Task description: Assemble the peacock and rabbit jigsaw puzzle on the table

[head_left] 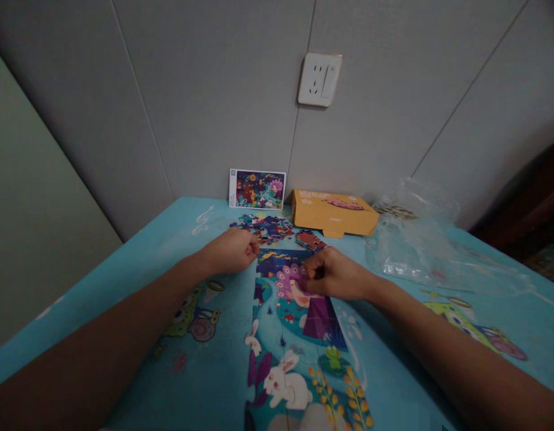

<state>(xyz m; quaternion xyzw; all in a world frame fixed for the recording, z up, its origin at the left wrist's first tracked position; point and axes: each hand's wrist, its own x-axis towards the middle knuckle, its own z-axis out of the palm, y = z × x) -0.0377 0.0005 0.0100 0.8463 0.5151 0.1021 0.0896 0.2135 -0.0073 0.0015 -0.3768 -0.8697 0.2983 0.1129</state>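
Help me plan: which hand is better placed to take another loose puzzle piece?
The left hand, probably: it sits beside the loose pieces, while the right hand is over the assembled jigsaw.

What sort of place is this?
Probably a room in a home, perhaps a child's play corner: a jigsaw puzzle on a blue cartoon-printed table cover, beside a household wall socket.

Two hands [229, 251] [336, 274], one jigsaw puzzle [294, 359], one picture card [257, 189], one yellow box [334, 212], one plastic bag [411, 251].
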